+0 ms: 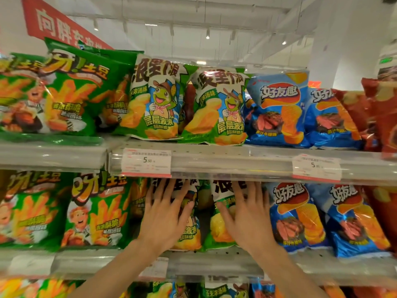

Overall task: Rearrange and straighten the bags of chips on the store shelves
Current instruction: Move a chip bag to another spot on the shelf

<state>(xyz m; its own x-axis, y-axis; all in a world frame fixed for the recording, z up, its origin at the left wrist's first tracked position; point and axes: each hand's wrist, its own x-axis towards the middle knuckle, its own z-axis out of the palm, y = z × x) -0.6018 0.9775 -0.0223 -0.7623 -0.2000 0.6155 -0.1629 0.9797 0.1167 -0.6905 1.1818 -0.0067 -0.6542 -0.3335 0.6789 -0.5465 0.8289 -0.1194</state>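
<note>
A: Where are the hands right now?

B: Both are on the middle shelf [214, 263]. The left hand [165, 218] lies flat, fingers spread, on the front of one white-and-green chip bag [191, 233]. The right hand [247, 216] is spread the same way on the neighbouring white-and-green bag [221, 229]. Neither is clenched or gripping; they look to be pressing the bags back.

A: How does the rest of that shelf look?

B: The green fry bags [96, 211] on the left stand upright and face out. The blue bags [296, 216] on the right lean a little but sit in their rows.

A: And the shelf above?

B: On the top shelf [236, 160], the two turtle bags [217, 108] face forward, though they tilt toward each other. The green bags [71, 89] at the far left overlap untidily, and the red bags [378, 112] at the right edge are too blurred to judge.

A: So how far along?

B: I'd say midway. The pair under the hands is being squared; the upper left likely needs attention, and the lowest shelf is barely in view.
</note>
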